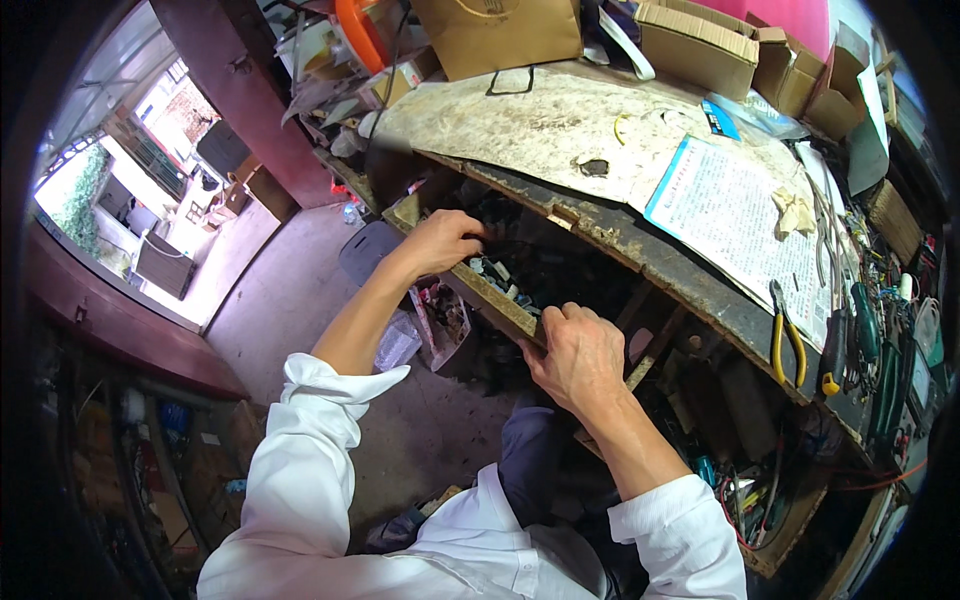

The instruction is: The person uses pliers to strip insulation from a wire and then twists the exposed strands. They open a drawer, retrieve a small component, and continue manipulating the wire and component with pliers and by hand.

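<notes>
A wooden drawer (497, 306) stands pulled out from under the workbench, with small white and grey parts (495, 275) lying inside behind its front board. My right hand (580, 355) grips the right end of that board, fingers curled over the top edge. Over the drawer's left part, my left hand (445, 243) reaches in with bent fingers drawn together. Whatever its fingertips may hold is hidden in the dark interior. Both wrists are bare below rolled white sleeves.
On the worn workbench (540, 130) lie a printed sheet (735, 215), yellow-handled pliers (787, 335) and a crumpled cloth (793, 212). Cardboard boxes (697, 45) and a brown paper bag (497, 35) line its back. Below the drawer sits a filled bin (445, 325); a doorway opens at left.
</notes>
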Available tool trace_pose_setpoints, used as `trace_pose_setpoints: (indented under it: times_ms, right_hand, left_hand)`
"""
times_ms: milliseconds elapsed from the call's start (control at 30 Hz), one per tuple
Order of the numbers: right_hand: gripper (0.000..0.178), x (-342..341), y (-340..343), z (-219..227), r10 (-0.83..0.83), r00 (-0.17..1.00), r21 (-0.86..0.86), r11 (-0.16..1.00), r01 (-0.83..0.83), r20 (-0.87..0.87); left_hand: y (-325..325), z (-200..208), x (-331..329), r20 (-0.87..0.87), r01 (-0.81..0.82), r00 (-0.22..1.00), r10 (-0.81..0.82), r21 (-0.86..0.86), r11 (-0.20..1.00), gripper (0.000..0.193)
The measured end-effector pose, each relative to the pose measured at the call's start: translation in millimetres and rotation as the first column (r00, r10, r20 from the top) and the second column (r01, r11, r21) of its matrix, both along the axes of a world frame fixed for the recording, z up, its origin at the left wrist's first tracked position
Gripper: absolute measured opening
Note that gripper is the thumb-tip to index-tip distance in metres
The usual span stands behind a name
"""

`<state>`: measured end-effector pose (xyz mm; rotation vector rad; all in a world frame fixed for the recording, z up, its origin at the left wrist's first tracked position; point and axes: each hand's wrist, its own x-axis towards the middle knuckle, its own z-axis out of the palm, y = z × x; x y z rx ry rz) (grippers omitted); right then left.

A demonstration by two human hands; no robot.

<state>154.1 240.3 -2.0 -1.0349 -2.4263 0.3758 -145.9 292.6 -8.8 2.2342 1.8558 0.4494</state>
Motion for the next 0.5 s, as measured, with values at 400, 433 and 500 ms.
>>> trace_pose_setpoints:
  times_ms: [400, 433, 500]
  right_hand:
    - [0.032, 0.1, 1.1, -4.1, -0.021, 1.000, -0.017, 1.000, 0.021, -0.012]
    - [0.032, 0.0, 1.2, -4.6, -0.025, 1.000, -0.014, 1.000, 0.025, -0.009]
    - [0.032, 0.2, 1.8, -5.5, -0.035, 0.999, -0.006, 0.999, 0.035, -0.003]
  left_hand:
    - [-5.6, 6.9, 6.1, 0.073, -0.073, 0.995, 0.071, 0.022, 0.997, 0.024]
    - [-7.0, 7.1, 5.7, 0.198, -0.079, 0.978, 0.069, 0.042, 0.996, 0.023]
    - [-8.2, 7.5, 5.4, 0.476, -0.130, 0.864, 0.164, -0.104, 0.986, 0.021]
